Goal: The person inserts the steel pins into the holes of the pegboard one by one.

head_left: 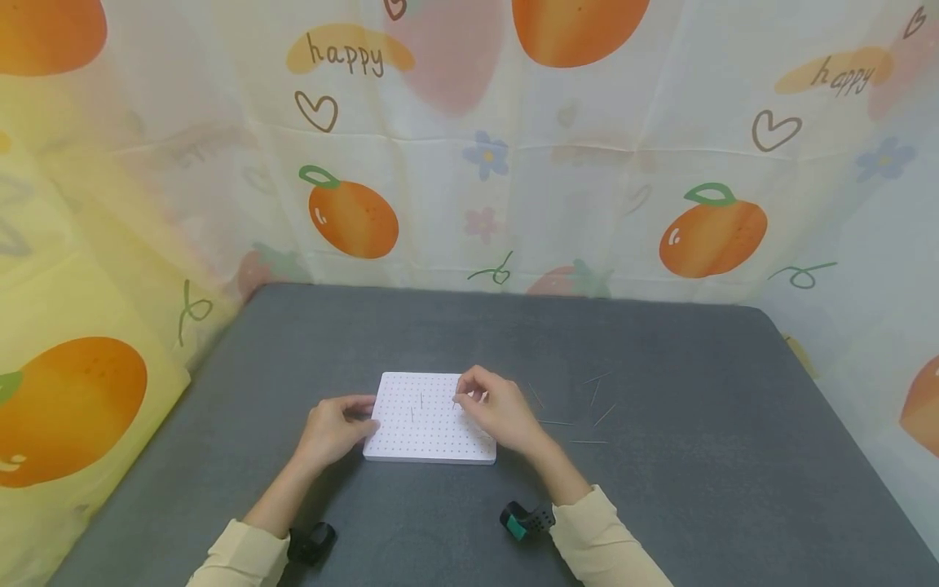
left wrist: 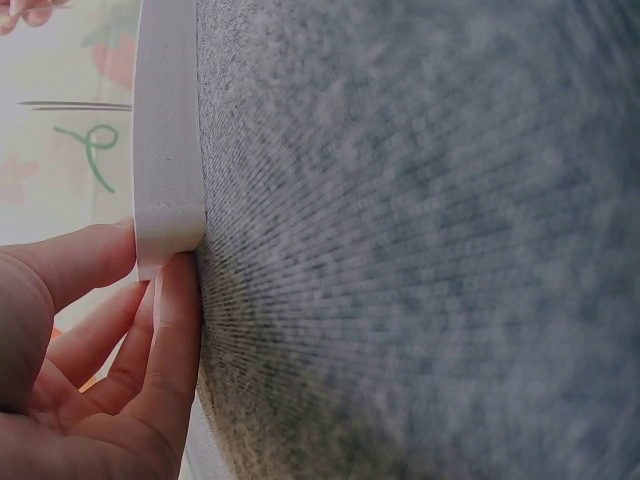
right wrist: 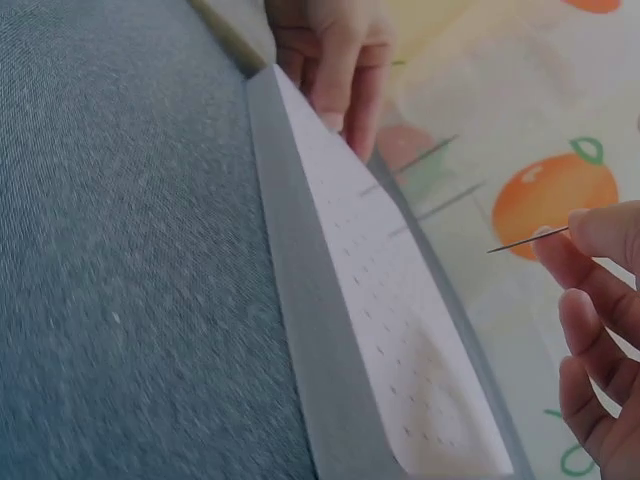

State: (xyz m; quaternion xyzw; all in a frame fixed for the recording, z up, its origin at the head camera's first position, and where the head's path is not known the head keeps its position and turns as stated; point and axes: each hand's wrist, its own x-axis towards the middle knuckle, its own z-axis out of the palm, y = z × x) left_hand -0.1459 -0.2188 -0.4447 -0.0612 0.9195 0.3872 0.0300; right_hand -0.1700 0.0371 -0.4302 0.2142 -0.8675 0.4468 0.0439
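A white perforated board (head_left: 433,440) lies on the table, with two thin needles (head_left: 421,400) standing upright in its holes. My left hand (head_left: 333,428) holds the board by its left edge; in the left wrist view the thumb and fingertips (left wrist: 178,275) meet the board's end wall. Over the board's right part, my right hand (head_left: 502,410) pinches another needle (right wrist: 525,240) between thumb and index finger. That needle's tip points down toward the holes, apart from the board in the right wrist view. The other fingers of that hand are loosely bent.
Several loose needles (head_left: 589,442) lie scattered on the dark grey table (head_left: 697,424), just right of the board. Black straps (head_left: 311,542) are on both wrists. A fruit-printed cloth (head_left: 572,204) hangs behind the table and along its sides.
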